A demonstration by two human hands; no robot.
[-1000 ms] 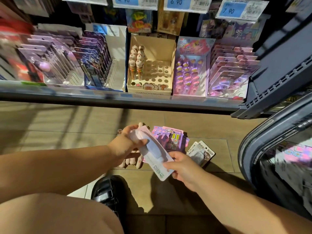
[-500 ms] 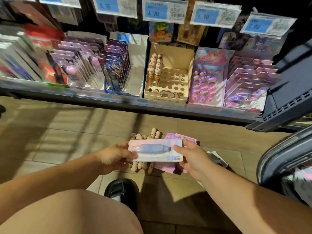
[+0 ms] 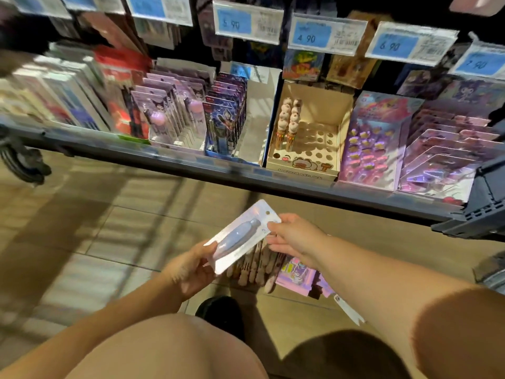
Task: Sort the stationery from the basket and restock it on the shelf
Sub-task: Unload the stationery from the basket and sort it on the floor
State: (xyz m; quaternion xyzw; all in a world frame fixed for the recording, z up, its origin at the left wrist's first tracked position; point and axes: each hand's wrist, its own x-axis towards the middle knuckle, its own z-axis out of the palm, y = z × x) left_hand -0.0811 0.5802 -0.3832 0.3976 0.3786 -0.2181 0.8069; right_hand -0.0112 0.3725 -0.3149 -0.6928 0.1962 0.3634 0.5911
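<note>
Both hands, left hand [image 3: 191,266] and right hand [image 3: 293,236], pinch the blister card [image 3: 241,236] at mid-frame by its ends; looks light, stiff, slick, so edges seem best.

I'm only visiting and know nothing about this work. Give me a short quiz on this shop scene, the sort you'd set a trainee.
1. True or false: only one hand holds the blister pack.
2. The pile of loose pens beneath the hands lies: A) on the floor tiles B) in a drawer C) on a chair.
3. Fill in: the price tag above the cardboard box with the round holes reads ___.

Key:
1. False. The left hand and the right hand each grip one end.
2. A.
3. 4.90.
</note>
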